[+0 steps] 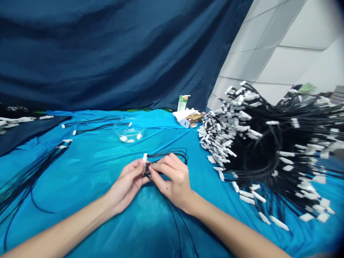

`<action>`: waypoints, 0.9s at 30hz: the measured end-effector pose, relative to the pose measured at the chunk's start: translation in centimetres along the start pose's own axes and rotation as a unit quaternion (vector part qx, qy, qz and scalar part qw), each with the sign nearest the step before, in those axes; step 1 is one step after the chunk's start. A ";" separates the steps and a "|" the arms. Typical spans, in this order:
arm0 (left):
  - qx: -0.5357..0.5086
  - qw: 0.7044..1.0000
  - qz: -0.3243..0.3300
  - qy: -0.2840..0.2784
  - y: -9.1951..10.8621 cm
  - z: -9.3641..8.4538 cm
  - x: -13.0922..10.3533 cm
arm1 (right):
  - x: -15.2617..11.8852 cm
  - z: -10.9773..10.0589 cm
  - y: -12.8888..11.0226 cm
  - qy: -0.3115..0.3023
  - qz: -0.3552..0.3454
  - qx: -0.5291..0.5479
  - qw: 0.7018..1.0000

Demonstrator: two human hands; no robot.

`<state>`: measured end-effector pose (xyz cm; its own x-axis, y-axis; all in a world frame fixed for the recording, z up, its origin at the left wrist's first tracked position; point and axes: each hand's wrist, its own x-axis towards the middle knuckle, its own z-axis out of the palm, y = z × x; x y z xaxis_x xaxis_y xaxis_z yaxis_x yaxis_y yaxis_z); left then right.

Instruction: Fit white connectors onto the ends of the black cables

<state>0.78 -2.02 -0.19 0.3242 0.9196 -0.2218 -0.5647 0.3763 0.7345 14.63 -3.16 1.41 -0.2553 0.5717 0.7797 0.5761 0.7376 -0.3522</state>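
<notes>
Between thumb and fingers, my left hand (130,178) pinches a white connector (145,158) held upright over the blue cloth. Black wires (172,152) run out of the connector to the right and loop behind my other hand. My right hand (172,176) is closed, its thumb and index fingertips pinching a thin black wire right beside the connector. Loose wire ends (174,218) hang down below my right hand onto the cloth. My fingers partly cover the connector's lower part, and the exact wire tip is hidden.
A clear plastic bowl (116,129) with several white connectors stands beyond my hands. On the right lies a large heap of black cables (252,150) with white connectors. Another wire bundle (45,161) lies left. A small box (194,119) and green-white carton (182,103) stand at the back.
</notes>
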 end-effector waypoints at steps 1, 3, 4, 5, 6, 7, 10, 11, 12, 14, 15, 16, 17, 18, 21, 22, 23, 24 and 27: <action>-0.001 1.000 0.001 0.000 -0.1 0.0 0.0 | 0.0 0.0 0.0 0.005 -0.007 0.000 1.000; -0.003 1.000 0.003 -0.004 -0.2 0.1 0.0 | -0.1 0.1 0.0 0.014 -0.024 0.000 1.000; -0.002 1.000 0.003 -0.006 -0.2 0.0 0.0 | -0.1 0.1 0.0 0.016 -0.030 0.000 0.999; -0.001 1.000 0.004 -0.007 -0.2 0.0 0.0 | -0.1 0.1 0.0 0.018 -0.034 0.001 0.999; -0.001 1.000 0.006 -0.006 -0.2 0.0 -0.1 | -0.1 0.1 -0.1 0.018 -0.033 0.002 0.999; -0.002 1.000 0.009 -0.003 -0.3 0.0 -0.1 | -0.1 0.2 -0.1 0.019 -0.028 0.004 0.999; -0.001 1.000 0.017 0.007 -0.3 -0.1 -0.2 | 0.0 0.2 -0.3 0.017 0.002 0.019 1.000; -0.001 1.000 0.019 0.008 -0.3 -0.1 -0.2 | 0.1 0.2 -0.4 0.016 0.015 0.027 0.999; 0.000 1.000 0.021 0.007 -0.3 -0.1 -0.2 | 0.1 0.2 -0.4 0.015 0.028 0.034 0.999; -0.002 1.000 0.025 0.004 -0.4 0.0 -0.2 | 0.2 0.2 -0.6 0.015 0.052 0.049 0.997; -0.005 1.000 0.027 0.003 -0.4 0.0 -0.2 | 0.3 0.2 -0.7 0.016 0.061 0.056 0.996; -0.008 1.000 0.028 0.003 -0.4 0.0 -0.2 | 0.3 0.2 -0.7 0.018 0.069 0.063 0.995; -0.012 1.000 0.029 0.003 -0.4 0.0 -0.2 | 0.3 0.3 -0.7 0.019 0.074 0.070 0.995; -0.016 0.999 0.030 0.002 -0.4 0.0 -0.1 | 0.3 0.3 -0.8 0.020 0.078 0.075 0.994; -0.024 0.999 0.031 -0.001 -0.5 -0.1 -0.1 | 0.2 0.4 -0.8 0.026 0.083 0.082 0.993; -0.025 0.999 0.030 -0.002 -0.5 -0.1 -0.1 | 0.2 0.4 -0.8 0.027 0.085 0.083 0.993; -0.026 0.999 0.030 -0.002 -0.5 -0.1 -0.1 | 0.2 0.5 -0.8 0.029 0.087 0.084 0.992; -0.026 0.999 0.030 -0.003 -0.5 -0.1 -0.1 | 0.2 0.5 -0.8 0.029 0.088 0.084 0.992; -0.023 0.999 0.034 0.000 -0.6 -0.1 -0.1 | 0.2 0.5 -0.8 0.025 0.094 0.086 0.991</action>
<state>1.02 -2.29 -0.62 0.2849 0.9430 -0.1721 -0.6195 0.3182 0.7176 13.77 -3.44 1.56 -0.1147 0.6903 0.7144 0.4677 0.6719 -0.5743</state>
